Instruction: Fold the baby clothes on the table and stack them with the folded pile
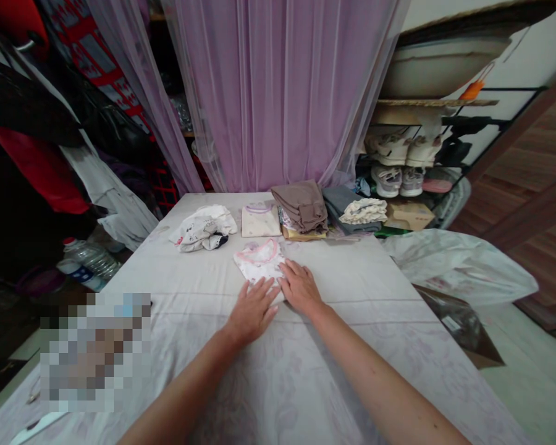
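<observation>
A small white garment with pink trim (261, 260) lies folded flat on the pale sheet-covered surface (343, 290). My left hand (252, 309) rests palm down on its near left edge, fingers spread. My right hand (299, 285) lies flat on its near right edge, fingers together. Neither hand grips anything. Behind the garment sit a crumpled white printed garment (204, 228), a folded cream piece (260, 220), a folded brown stack (302, 207) and a grey pile topped with a light patterned piece (359, 211).
A purple sheer curtain (278, 93) hangs behind the surface. Dark and red clothes hang at the left, with a water bottle (89, 258) below. A shoe rack with sneakers (398, 164) stands at the right, beside a cardboard box (410, 215) and a plastic bag (458, 262).
</observation>
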The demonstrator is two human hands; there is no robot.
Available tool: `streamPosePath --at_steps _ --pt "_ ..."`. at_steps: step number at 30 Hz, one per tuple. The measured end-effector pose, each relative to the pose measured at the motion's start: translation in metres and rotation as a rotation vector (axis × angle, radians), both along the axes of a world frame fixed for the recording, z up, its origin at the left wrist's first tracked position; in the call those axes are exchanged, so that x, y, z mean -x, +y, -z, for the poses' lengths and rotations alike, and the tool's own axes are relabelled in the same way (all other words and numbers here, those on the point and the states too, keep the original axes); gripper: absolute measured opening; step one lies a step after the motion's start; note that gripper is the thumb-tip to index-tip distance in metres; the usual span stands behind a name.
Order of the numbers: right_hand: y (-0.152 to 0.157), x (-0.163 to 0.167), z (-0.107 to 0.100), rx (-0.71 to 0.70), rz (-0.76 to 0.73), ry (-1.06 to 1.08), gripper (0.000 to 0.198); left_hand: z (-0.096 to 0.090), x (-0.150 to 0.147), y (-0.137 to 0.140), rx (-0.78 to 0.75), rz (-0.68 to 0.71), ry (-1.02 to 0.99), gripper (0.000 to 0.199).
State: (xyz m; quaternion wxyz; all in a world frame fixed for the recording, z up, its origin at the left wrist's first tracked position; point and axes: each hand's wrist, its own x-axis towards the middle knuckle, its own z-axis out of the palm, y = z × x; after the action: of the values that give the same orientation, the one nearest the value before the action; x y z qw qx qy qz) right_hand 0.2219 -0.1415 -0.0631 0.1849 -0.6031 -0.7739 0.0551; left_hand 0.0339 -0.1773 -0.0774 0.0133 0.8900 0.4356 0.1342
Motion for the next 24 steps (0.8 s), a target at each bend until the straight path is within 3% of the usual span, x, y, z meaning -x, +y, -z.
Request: streamPosePath --at_steps 4,7,9,13,15,19,24 --pt "-0.006 0.002 0.002 0.072 0.027 -0.050 0.046 0.005 0.001 -0.007 -0.001 0.006 0.060 0.055" --pt "-0.010 -0.002 -0.003 0.084 0.045 -0.061 0.045 0.001 0.002 -0.003 0.209 -0.012 -0.105 0.054" --pt "-0.016 -0.006 -0.008 0.076 0.122 -0.045 0.045 -0.006 0.005 -0.002 0.399 -0.102 -0.407 0.051" --pt "-0.021 -0.013 -0.020 0.121 0.295 -0.059 0.044 -0.025 0.013 -0.001 0.830 -0.487 -1.243 0.042" --pt "-0.016 -0.014 -0.027 0.202 0.296 -0.087 0.043 -0.034 0.016 0.003 1.048 -0.619 -1.465 0.034" --pt "0.000 -0.015 -0.037 0.388 0.290 -0.021 0.036 -0.047 0.012 0.021 1.197 -0.730 -1.405 0.024" --pt "0.001 -0.017 -0.037 0.392 0.256 0.077 0.028 -0.049 -0.009 0.041 1.101 -0.721 -1.363 0.027"
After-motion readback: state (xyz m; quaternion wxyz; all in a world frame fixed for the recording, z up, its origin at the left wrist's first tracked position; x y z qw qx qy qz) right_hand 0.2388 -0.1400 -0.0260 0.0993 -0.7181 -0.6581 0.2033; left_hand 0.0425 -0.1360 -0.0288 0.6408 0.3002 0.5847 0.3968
